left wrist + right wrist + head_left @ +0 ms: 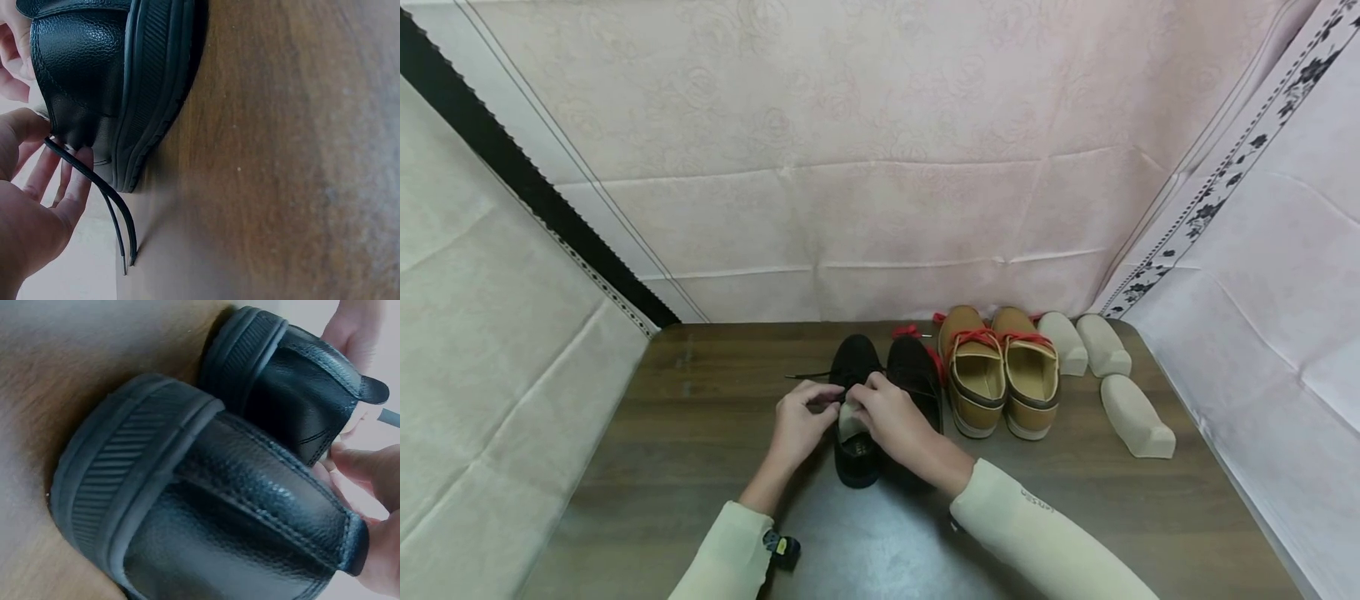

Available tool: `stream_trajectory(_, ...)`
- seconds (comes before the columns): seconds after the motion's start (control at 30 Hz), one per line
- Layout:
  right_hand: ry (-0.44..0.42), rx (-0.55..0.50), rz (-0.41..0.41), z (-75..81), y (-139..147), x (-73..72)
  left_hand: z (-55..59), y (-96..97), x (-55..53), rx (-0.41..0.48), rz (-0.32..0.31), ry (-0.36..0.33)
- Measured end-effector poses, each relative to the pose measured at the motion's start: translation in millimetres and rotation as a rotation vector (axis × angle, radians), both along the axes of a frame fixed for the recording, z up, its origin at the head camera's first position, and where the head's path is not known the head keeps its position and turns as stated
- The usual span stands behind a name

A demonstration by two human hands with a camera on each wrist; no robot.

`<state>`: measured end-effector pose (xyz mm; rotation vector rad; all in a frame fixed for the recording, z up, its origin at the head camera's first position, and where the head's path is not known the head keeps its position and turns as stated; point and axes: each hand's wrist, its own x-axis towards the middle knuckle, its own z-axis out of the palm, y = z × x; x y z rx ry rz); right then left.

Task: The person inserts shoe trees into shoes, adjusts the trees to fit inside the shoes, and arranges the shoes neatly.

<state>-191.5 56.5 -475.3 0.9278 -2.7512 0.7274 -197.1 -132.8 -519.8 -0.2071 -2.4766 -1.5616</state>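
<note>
As two grips point(800, 421) point(895, 417) hold one black shoe point(854, 355), another point(913, 360) stands beside it.

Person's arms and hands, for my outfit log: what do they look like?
Ungloved left hand and right hand; pale cream sleeves, the right one with dark lettering near its cuff; a black device with a yellow patch at the left cuff.
</note>
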Motion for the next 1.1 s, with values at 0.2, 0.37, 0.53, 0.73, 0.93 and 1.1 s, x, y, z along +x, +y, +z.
stream_trajectory(0.2,-0.018,0.027,-0.001,-1.6,-1,-2.1,0.5,-1.7,0.1,0.003,-0.002,0.001)
stream_trajectory(0.37,0.017,0.049,0.000,0.7,1,-4.0,-0.2,-1.7,-0.1,0.004,0.000,-0.006)
stream_trajectory(0.53,0.065,0.064,-0.002,7.4,3,-8.5,0.3,-1.8,-0.5,0.015,-0.004,-0.001)
stream_trajectory(0.73,-0.007,0.064,0.000,13.4,2,-14.3,0.4,-3.5,1.3,0.025,-0.013,-0.004)
stream_trajectory(0.93,-0.019,0.065,-0.008,14.1,1,-15.1,-1.3,-4.2,1.3,0.019,-0.018,-0.012)
stream_trajectory(1.1,0.005,0.091,-0.013,14.4,0,-18.3,-0.6,-3.3,0.7,0.013,-0.012,-0.019)
